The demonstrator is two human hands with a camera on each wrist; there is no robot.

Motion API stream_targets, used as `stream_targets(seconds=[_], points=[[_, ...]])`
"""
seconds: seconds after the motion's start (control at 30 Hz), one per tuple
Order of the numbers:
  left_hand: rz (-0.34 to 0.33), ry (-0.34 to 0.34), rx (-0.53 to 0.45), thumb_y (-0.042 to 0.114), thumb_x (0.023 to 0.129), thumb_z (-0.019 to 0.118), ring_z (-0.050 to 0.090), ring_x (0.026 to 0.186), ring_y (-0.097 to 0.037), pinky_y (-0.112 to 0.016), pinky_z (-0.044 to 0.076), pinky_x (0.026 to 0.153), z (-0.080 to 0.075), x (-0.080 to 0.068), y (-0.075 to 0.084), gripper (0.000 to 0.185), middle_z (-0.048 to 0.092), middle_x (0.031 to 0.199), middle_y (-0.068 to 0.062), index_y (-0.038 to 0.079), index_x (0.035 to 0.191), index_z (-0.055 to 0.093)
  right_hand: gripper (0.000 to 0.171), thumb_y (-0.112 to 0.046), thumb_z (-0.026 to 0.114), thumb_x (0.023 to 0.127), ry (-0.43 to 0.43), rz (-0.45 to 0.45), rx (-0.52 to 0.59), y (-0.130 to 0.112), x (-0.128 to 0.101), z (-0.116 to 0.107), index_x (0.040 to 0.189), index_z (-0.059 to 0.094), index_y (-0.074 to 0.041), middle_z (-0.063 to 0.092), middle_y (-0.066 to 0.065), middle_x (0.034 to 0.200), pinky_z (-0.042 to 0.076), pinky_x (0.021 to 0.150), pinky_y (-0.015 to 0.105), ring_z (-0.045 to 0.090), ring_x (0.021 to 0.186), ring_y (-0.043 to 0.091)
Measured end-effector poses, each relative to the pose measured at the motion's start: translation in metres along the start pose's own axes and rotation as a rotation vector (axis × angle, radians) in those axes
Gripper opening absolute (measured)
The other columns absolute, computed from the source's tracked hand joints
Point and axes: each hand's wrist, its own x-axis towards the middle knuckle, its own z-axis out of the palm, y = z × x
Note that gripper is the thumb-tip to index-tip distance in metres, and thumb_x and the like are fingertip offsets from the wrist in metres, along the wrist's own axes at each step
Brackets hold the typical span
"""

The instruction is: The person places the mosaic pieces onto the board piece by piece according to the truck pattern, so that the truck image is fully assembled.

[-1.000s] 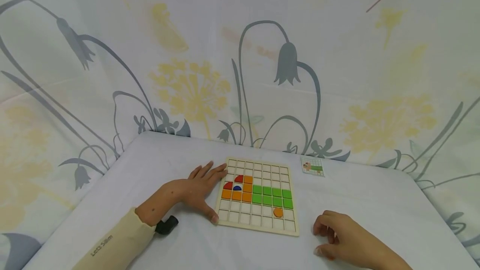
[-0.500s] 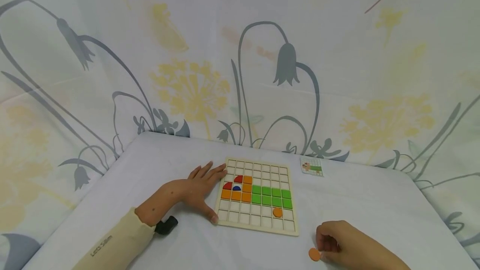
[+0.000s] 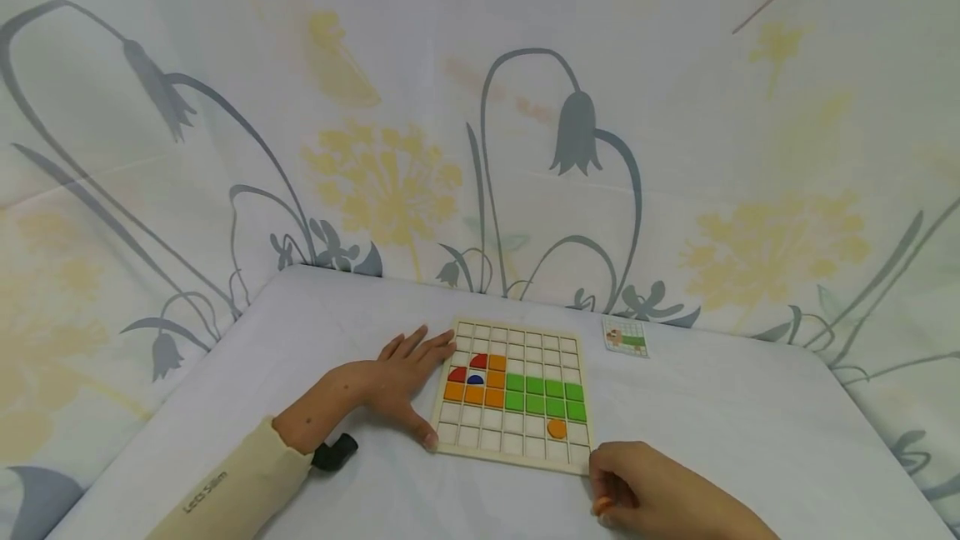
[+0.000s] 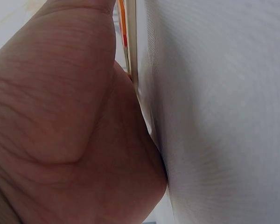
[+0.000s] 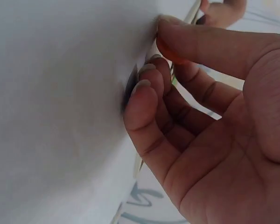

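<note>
The orange round piece (image 3: pixel 602 506) sits pinched in the fingertips of the right hand (image 3: pixel 660 497), low over the worktop (image 3: pixel 735 407) just off the near right corner of the wooden grid board (image 3: pixel 513 394). The right wrist view shows thumb and forefinger closed on that orange disc (image 5: pixel 170 52), the other fingers curled beneath with their tips against the cloth.

Judging by the layout, the step in hand is carrying this piece to the board — another orange disc (image 3: pixel 557 428) already lies in the second row from the near edge, below the green block (image 3: pixel 543 397). The next move calls for lifting the disc over the frame and dropping it squarely into one empty cell, without nudging its neighbours.

The left hand (image 3: pixel 401 382) lies flat and open, fingers spread along the board's left edge, thumb at the near left corner — steadying it. A small pattern card (image 3: pixel 626 337) rests beyond the far right corner.
</note>
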Motion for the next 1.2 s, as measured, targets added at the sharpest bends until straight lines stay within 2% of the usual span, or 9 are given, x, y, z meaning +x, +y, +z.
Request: stream_targets(seconds=[0.17,0.3,0.37,0.5,0.6,0.73,0.9,1.03,1.2], points=[[-0.017,-0.001,0.014,0.076,0.073,0.084,-0.008,0.164,-0.037,-0.059,-0.001,0.13,0.0,0.0,0.0,0.136,-0.005,0.18,0.001,0.017,0.172,0.012,0.025,-0.014,0.079,0.095,0.011,-0.1,-0.083,-0.014,0.015,0.004,0.085,0.061,-0.029,0.049,-0.022,0.075,0.045,0.062,0.018,0.05,0.071,-0.005],[-0.02,-0.001,0.016,0.076,0.073,0.084,-0.009,0.164,-0.035,-0.059,-0.001,0.131,0.001,0.0,0.0,0.136,-0.005,0.18,0.002,0.019,0.172,0.012,0.026,-0.01,0.08,0.095,0.069,-0.241,-0.139,-0.026,0.034,0.007,0.089,0.065,-0.03,0.054,-0.021,0.081,0.048,0.064,0.016,0.053,0.074,-0.003],[-0.019,-0.003,0.019,0.076,0.073,0.084,-0.009,0.164,-0.035,-0.058,-0.001,0.131,0.001,0.001,0.0,0.135,-0.005,0.18,0.002,0.019,0.172,0.012,0.024,-0.008,0.08,0.094,0.101,-0.267,-0.139,-0.031,0.045,0.009,0.091,0.069,-0.03,0.057,-0.02,0.084,0.049,0.063,0.016,0.054,0.073,-0.002],[-0.019,-0.007,0.024,0.076,0.073,0.084,-0.008,0.164,-0.035,-0.058,-0.001,0.131,0.002,0.002,0.0,0.134,-0.004,0.18,0.002,0.019,0.172,0.013,0.016,-0.013,0.079,0.096,0.126,-0.18,-0.064,-0.042,0.067,0.01,0.095,0.078,-0.028,0.061,-0.019,0.088,0.051,0.063,0.018,0.055,0.074,0.0],[-0.016,-0.005,0.021,0.075,0.074,0.084,-0.007,0.164,-0.036,-0.059,0.0,0.131,0.002,0.002,0.0,0.134,-0.003,0.18,0.001,0.018,0.172,0.013,0.01,-0.016,0.08,0.096,0.176,-0.13,-0.042,-0.048,0.084,0.011,0.096,0.08,-0.026,0.064,-0.018,0.087,0.052,0.065,0.021,0.057,0.075,0.003],[-0.008,-0.003,0.019,0.075,0.074,0.084,-0.008,0.164,-0.037,-0.06,0.0,0.13,0.002,0.002,0.0,0.135,-0.003,0.18,0.0,0.016,0.172,0.013,0.008,-0.013,0.081,0.095,0.263,-0.126,-0.055,-0.052,0.107,0.012,0.097,0.08,-0.02,0.066,-0.016,0.083,0.051,0.064,0.021,0.057,0.073,0.004],[-0.009,-0.004,0.025,0.077,0.074,0.083,-0.01,0.164,-0.035,-0.058,-0.001,0.131,0.002,0.001,0.0,0.135,-0.005,0.18,0.003,0.019,0.172,0.011,0.013,-0.008,0.082,0.093,0.33,-0.123,-0.071,-0.053,0.129,0.017,0.094,0.071,-0.015,0.063,-0.012,0.079,0.05,0.059,0.022,0.054,0.066,0.003],[-0.005,-0.004,0.016,0.075,0.074,0.084,-0.01,0.164,-0.036,-0.058,-0.001,0.13,0.001,0.0,0.0,0.135,-0.005,0.18,0.003,0.019,0.172,0.011,0.016,-0.009,0.083,0.092,0.349,-0.094,-0.093,-0.051,0.139,0.021,0.089,0.069,-0.016,0.063,-0.012,0.077,0.049,0.058,0.022,0.054,0.065,0.004],[0.004,-0.001,0.017,0.075,0.074,0.084,-0.009,0.164,-0.037,-0.059,-0.001,0.13,0.001,-0.001,-0.001,0.134,-0.005,0.18,0.001,0.018,0.172,0.012,0.014,-0.009,0.082,0.092,0.331,-0.072,-0.086,-0.049,0.146,0.025,0.088,0.07,-0.015,0.065,-0.012,0.078,0.051,0.06,0.024,0.056,0.065,0.004]])
